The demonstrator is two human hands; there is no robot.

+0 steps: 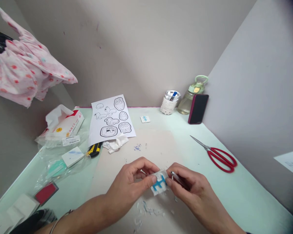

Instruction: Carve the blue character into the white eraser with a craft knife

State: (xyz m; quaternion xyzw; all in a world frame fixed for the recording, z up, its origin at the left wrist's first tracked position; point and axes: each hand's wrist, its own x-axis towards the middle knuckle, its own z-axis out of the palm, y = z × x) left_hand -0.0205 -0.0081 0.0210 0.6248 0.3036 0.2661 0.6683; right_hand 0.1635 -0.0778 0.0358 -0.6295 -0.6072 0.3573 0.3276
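Observation:
Near the front middle of the table, my left hand (pixel 136 182) pinches a small white block (pixel 158 188) between thumb and fingers. The block's upper face bears a raised blue figure, with white material cut away around it. My right hand (pixel 185 185) is closed around a slim metal-tipped tool (pixel 178 179), its tip by the block's right edge. The thumb of that hand also reaches the block's right side. Pale shavings (pixel 151 210) lie below the hands on a beige mat (pixel 112 169), and blue crumbs (pixel 137 147) lie above them.
Red-handled scissors (pixel 221 158) lie at right. Behind are a phone (pixel 198 109), a bottle (pixel 185 102), a jar (pixel 169 103) and a small blue-marked tile (pixel 145 119). Leftward are a printed sheet (pixel 111 120), a yellow-black cutter (pixel 94 150), a tissue pack (pixel 65 125) and a red ink pad (pixel 46 193).

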